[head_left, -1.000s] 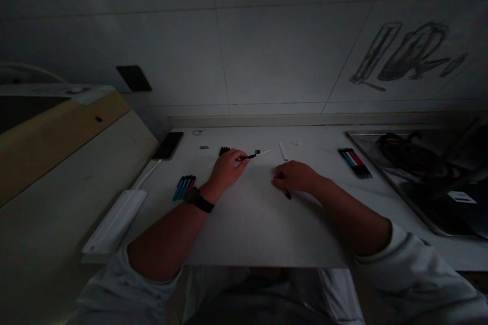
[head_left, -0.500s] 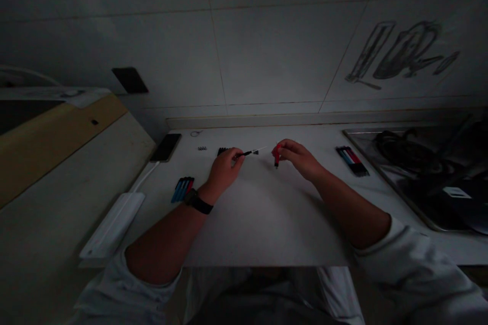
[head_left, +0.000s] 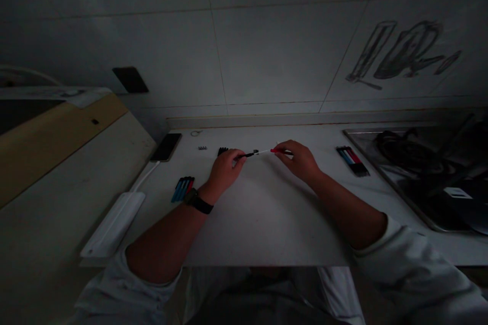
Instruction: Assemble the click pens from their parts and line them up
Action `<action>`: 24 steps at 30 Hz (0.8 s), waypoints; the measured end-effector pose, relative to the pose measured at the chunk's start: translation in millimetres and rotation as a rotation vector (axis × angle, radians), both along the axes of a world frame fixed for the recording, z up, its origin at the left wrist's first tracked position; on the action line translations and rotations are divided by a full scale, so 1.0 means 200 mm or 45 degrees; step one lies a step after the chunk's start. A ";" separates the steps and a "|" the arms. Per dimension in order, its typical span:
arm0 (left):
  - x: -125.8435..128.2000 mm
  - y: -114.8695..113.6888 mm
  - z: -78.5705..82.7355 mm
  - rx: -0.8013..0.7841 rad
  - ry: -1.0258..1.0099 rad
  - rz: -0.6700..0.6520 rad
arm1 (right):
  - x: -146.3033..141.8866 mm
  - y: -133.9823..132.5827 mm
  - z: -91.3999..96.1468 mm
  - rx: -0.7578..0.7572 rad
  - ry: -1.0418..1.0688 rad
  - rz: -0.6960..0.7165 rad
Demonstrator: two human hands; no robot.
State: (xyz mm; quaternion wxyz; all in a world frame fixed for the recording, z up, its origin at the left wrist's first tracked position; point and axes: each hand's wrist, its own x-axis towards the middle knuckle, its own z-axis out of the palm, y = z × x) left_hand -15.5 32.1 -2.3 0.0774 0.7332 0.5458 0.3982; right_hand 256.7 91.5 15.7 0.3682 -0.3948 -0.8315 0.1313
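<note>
Head view: The left hand (head_left: pixel 225 166) pinches a black pen part (head_left: pixel 249 155) between thumb and forefinger; a thin white refill (head_left: pixel 263 152) projects from it. The right hand (head_left: pixel 301 160) pinches a red-and-black pen barrel (head_left: pixel 273 151), its red end at the refill's free tip; contact cannot be confirmed. Both parts lie between the hands, over the white countertop (head_left: pixel 263 218). Align both on one axis. Brace the left grip. Apply light pressure only; skewed force could bend the refill.
</note>
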 end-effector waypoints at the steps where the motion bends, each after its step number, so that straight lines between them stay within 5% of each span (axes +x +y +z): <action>1: 0.00 0.00 0.00 -0.003 0.012 -0.004 | 0.00 0.00 0.00 0.018 -0.029 0.011; 24: 0.03 -0.03 0.01 -0.025 0.204 -0.242 | -0.06 -0.08 0.01 0.210 -0.341 0.206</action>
